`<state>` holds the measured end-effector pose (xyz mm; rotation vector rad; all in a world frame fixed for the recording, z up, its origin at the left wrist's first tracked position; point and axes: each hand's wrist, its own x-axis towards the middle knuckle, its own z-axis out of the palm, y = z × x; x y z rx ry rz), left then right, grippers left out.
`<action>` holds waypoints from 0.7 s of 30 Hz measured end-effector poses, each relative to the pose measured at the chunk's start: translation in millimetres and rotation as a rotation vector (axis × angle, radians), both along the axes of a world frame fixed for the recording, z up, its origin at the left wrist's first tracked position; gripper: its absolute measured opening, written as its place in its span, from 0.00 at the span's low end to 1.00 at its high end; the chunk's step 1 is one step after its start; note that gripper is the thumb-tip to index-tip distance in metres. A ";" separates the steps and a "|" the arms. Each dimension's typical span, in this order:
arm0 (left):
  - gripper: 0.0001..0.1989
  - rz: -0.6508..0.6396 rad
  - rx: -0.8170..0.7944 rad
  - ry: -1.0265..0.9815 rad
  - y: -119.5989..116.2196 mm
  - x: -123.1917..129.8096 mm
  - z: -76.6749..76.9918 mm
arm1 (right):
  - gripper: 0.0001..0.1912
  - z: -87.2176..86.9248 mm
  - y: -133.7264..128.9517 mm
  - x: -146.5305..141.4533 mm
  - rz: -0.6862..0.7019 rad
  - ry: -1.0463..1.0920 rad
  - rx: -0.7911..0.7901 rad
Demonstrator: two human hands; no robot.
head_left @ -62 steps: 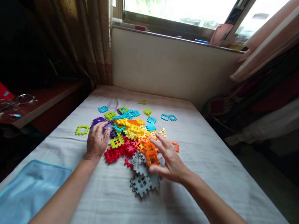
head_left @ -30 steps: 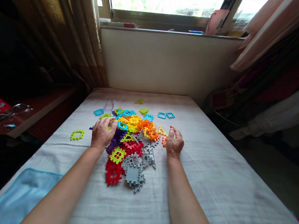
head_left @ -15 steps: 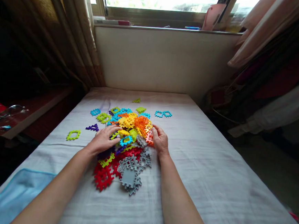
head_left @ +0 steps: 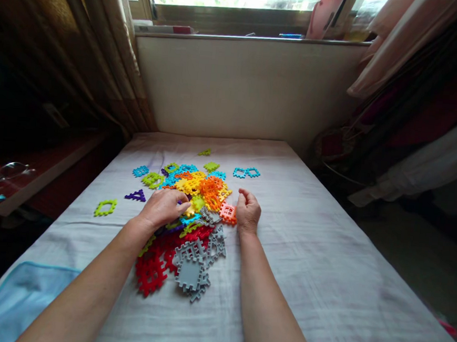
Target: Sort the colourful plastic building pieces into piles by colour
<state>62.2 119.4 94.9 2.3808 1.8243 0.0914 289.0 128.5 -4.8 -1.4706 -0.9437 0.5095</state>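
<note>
A pile of notched plastic building tiles lies on the bed sheet, with yellow and orange tiles [head_left: 211, 188] at the back and red tiles [head_left: 152, 274] and grey tiles [head_left: 189, 273] at the front. Over the pile's left side rests my left hand [head_left: 164, 206], its thumb apart from bent fingers, near a yellow tile and a purple one. Fingertips on that hand are partly hidden. My right hand [head_left: 248, 213] is at the right edge of the pile with curled fingers, close beside a pink window tile [head_left: 228, 213]. The inside of its grip is hidden.
Loose tiles lie around the pile: a green square frame [head_left: 106, 208], a purple triangle [head_left: 136, 195] and two blue frames [head_left: 246, 172]. A light blue cloth [head_left: 24, 297] covers the left front corner. Beyond are a low wall [head_left: 235, 87], a window and a curtain [head_left: 103, 50].
My left hand has shifted over the yellow tiles, and the blue square frame near its thumb is mostly out of sight. My right hand has drawn slightly away from the pile, fingers more curled.
</note>
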 end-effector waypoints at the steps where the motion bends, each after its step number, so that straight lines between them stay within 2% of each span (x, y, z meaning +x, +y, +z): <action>1: 0.13 0.005 0.027 -0.013 2.0 3.3 0.1 | 0.16 1.7 -1.1 1.1 -0.010 -0.108 -0.016; 4: 0.13 -0.009 0.143 -0.091 8.7 21.4 -0.3 | 0.18 5.9 -3.6 1.9 0.014 -0.294 -0.064; 7: 0.13 -0.126 0.190 -0.126 15.7 52.3 -2.6 | 0.19 7.3 -3.3 2.2 0.002 -0.255 -0.083; 12: 0.14 -0.197 0.147 0.115 22.5 103.0 -7.6 | 0.20 4.6 -0.2 5.9 -0.032 -0.134 -0.073; 16: 0.16 -0.175 0.164 0.151 23.3 122.1 -13.5 | 0.19 2.7 0.9 7.1 -0.039 -0.121 -0.051; 21: 0.12 -0.124 0.142 0.076 24.9 134.4 -22.4 | 0.19 1.7 1.3 6.6 -0.045 -0.100 -0.040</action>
